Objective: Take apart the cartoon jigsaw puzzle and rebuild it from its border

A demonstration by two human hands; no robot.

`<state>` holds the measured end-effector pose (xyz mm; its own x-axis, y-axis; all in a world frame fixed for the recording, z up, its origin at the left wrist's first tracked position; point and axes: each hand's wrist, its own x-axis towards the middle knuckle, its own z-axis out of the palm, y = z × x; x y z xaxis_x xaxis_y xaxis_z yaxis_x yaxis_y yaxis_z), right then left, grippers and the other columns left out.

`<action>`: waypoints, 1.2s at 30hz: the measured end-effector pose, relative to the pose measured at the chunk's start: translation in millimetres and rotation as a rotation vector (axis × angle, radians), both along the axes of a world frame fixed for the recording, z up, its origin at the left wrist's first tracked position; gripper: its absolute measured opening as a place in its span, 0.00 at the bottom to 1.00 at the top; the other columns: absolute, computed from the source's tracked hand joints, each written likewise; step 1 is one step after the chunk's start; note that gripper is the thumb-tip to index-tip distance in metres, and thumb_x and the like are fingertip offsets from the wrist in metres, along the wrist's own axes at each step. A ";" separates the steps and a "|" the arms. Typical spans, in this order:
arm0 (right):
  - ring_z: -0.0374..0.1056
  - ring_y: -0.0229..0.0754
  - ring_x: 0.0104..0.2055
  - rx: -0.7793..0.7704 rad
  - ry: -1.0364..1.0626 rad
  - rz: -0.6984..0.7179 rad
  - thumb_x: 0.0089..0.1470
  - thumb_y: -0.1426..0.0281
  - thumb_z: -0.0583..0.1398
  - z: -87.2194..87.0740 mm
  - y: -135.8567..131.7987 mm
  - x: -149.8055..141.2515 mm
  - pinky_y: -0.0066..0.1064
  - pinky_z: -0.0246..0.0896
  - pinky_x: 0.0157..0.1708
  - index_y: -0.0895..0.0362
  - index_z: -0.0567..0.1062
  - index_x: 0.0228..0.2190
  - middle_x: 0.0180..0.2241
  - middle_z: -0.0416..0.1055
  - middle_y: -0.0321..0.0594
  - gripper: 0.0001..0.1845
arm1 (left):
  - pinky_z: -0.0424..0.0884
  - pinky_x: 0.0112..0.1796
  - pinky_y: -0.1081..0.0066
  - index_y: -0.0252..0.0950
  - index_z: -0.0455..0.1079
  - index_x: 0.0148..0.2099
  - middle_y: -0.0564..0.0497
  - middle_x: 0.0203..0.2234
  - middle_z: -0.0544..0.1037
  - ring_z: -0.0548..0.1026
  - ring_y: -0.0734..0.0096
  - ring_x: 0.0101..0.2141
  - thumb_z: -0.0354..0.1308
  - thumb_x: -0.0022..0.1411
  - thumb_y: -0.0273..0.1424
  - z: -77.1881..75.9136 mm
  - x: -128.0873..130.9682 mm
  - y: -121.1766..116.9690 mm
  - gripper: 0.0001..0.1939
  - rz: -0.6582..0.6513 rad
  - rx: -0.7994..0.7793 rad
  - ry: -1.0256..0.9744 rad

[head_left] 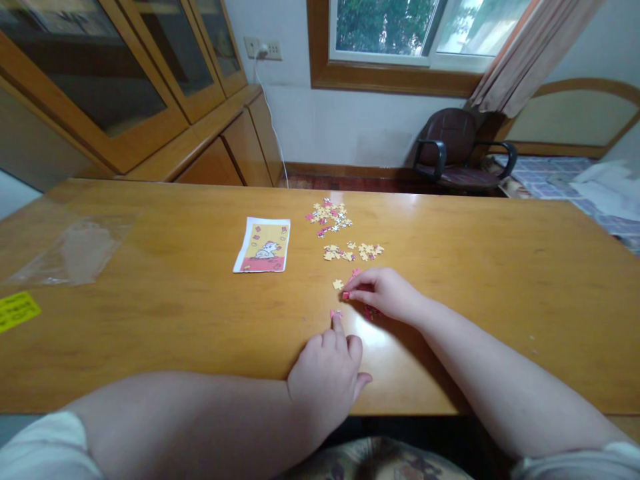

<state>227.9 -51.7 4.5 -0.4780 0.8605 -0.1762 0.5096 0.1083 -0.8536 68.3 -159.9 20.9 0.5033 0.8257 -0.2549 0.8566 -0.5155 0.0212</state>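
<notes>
My left hand (327,367) rests low over the table, its index finger stretched out and its tip on a small pink and white puzzle piece (334,313). Its thumb sticks out to the right, and it grips nothing. Thumb and fingers of my right hand (387,293) are pinched on a red-pink puzzle piece (345,295). Just beyond that pinch lies a yellow puzzle piece (338,284). More pink pieces (371,312) are partly hidden under my right hand, and another pink piece (355,273) shows past its fingers.
Loose pieces form a pile (330,215) near the far edge, with yellow clusters (370,251) nearer. A picture sheet (264,247) of a white animal lies left of them. Farther left are a clear plastic bag (75,250) and a yellow label (19,311). A chair (453,147) stands beyond the table.
</notes>
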 end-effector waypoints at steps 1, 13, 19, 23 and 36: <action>0.70 0.37 0.27 0.004 -0.023 0.005 0.55 0.68 0.62 -0.7 -0.9 -2.3 0.30 0.64 0.31 0.56 0.80 0.35 0.31 0.78 0.39 0.07 | 0.72 0.37 0.60 0.32 0.70 0.47 0.29 0.56 0.68 0.76 0.51 0.43 0.56 0.62 0.46 -0.5 0.0 -0.2 0.21 -0.002 0.006 0.001; 0.73 0.38 0.35 0.160 -0.035 0.016 0.54 0.72 0.63 4.5 -5.5 -18.6 0.32 0.61 0.44 0.53 0.82 0.31 0.32 0.80 0.37 0.06 | 0.70 0.36 0.62 0.33 0.70 0.47 0.29 0.54 0.71 0.76 0.53 0.40 0.57 0.61 0.46 0.0 2.7 -1.5 0.22 0.007 0.019 0.024; 0.73 0.38 0.35 0.139 -0.039 0.035 0.54 0.71 0.63 -3.0 -6.1 -21.7 0.34 0.62 0.45 0.52 0.81 0.31 0.32 0.80 0.36 0.05 | 0.69 0.35 0.63 0.33 0.70 0.46 0.31 0.53 0.72 0.76 0.54 0.39 0.56 0.62 0.47 0.0 2.5 -1.2 0.21 -0.006 0.021 0.031; 0.74 0.37 0.35 0.183 -0.041 0.072 0.54 0.71 0.64 -7.0 -5.1 -21.0 0.36 0.58 0.52 0.52 0.81 0.30 0.31 0.80 0.34 0.05 | 0.69 0.35 0.63 0.33 0.69 0.46 0.31 0.53 0.72 0.76 0.55 0.39 0.57 0.62 0.46 -0.5 2.7 -1.4 0.21 -0.001 0.014 0.020; 0.71 0.39 0.36 0.447 -0.159 0.153 0.54 0.69 0.65 -12.4 -2.9 -19.9 0.36 0.56 0.45 0.52 0.81 0.31 0.32 0.80 0.37 0.03 | 0.69 0.36 0.63 0.33 0.69 0.46 0.31 0.53 0.72 0.76 0.55 0.39 0.57 0.61 0.47 1.0 3.6 -0.7 0.21 0.002 0.031 0.018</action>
